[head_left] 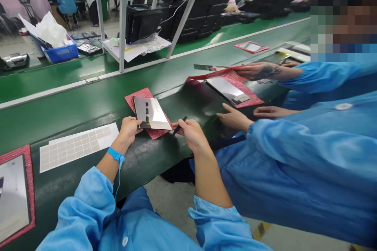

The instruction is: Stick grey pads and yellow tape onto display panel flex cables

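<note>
A flat display panel (pixel 153 114) with a silvery back and a dark flex strip down it is tilted slightly above a piece of pink bubble wrap (pixel 141 93). My left hand (pixel 129 128), with a blue wrist strap (pixel 116 154) on its wrist, pinches the panel's near left corner. My right hand (pixel 191 133) is closed around a slim black tool (pixel 179 126), whose exact kind I cannot make out. Its fingertips are at the panel's near right corner; whether they also grip the panel is unclear.
A sheet of pale labels (pixel 78 147) lies left on the green bench (pixel 129 176). Another panel (pixel 14 196) rests on pink wrap at far left. At right, a co-worker's hands (pixel 235 117) are near a wrapped panel (pixel 228 90). A metal frame (pixel 123 23) rises behind.
</note>
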{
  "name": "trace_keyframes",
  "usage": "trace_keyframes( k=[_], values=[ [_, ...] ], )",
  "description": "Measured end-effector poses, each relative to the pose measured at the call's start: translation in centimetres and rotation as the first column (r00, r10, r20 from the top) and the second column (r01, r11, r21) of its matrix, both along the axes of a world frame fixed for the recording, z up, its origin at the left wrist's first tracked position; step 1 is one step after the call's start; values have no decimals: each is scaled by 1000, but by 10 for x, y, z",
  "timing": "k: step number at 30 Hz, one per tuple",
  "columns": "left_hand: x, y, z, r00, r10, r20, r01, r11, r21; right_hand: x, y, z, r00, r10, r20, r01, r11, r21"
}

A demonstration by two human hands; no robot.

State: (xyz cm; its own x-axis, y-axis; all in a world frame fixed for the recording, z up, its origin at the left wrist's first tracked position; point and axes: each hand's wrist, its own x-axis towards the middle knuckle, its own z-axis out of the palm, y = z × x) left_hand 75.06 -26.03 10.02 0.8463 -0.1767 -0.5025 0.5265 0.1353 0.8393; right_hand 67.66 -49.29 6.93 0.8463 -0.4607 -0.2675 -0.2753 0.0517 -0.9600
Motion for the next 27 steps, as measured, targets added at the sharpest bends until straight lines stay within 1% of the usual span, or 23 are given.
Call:
trace_keyframes(
  k=[5,11,14,17,20,24,27],
  values=[
    [7,7,9,1000,11,-1,-11,997,-75,-6,-9,5,999,-48,-25,48,999,-8],
    [13,11,17,999,20,-32,-24,991,-133,-11,-10,0,998,-41,-57,40,999,-23],
    [17,10,22,999,26,-48,-33,987,-154,-12,-9,-3,997,-52,-65,49,997,-51],
    [21,11,26,998,30,-53,-38,985,-170,-11,-8,-7,996,-46,-77,38,993,-110],
    [22,11,29,998,38,-52,-46,984,-175,-4,-6,-11,994,-48,-96,26,976,-216],
    [18,12,31,997,56,-58,-64,986,-153,17,2,-15,992,-53,-117,7,934,-358],
    [15,12,34,996,59,-61,-67,989,-133,33,15,-15,991,-14,-132,-38,924,-381]
  ],
)
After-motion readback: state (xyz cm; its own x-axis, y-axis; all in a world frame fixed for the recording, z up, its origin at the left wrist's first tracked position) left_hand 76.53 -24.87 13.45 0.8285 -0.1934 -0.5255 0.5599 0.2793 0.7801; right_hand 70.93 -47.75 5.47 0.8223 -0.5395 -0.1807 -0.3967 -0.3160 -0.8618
